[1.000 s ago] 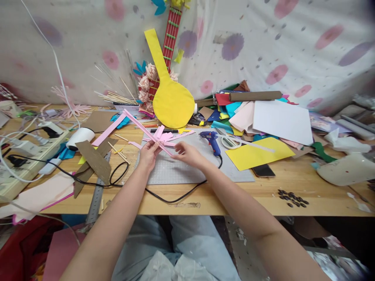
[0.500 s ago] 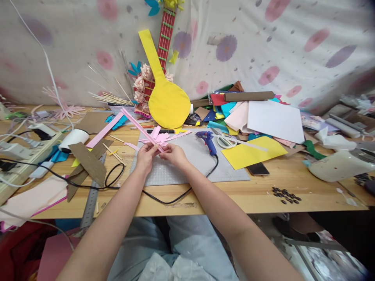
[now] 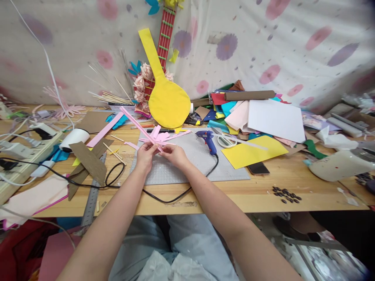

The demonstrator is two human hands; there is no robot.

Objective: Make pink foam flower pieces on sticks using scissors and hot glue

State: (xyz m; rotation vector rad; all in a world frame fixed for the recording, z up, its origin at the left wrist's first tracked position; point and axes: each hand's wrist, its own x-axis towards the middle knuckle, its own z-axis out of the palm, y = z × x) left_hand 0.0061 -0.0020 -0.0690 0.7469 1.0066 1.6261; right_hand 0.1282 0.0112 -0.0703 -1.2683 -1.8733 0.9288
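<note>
My left hand [image 3: 145,155] and my right hand [image 3: 175,155] meet over a grey cutting mat [image 3: 187,164], both pinching the near end of a long pink strip [image 3: 137,125]. The strip slants up and away to the left. A heap of short pink strips [image 3: 164,136] lies on the mat just beyond my fingers. To the right of my right hand a blue glue gun [image 3: 208,141] rests on the mat, its black cord looping toward the table's front edge.
White scissors [image 3: 225,141] and a yellow sheet [image 3: 253,151] lie right of the glue gun, with a phone [image 3: 258,168] beside them. Brown card pieces [image 3: 88,160], a steel ruler [image 3: 93,195] and a power strip [image 3: 17,156] sit left. A yellow paper guitar [image 3: 165,93] leans behind.
My right hand has slid left along the pink strip and now meets my left hand at its near end. The view has shifted slightly left.
</note>
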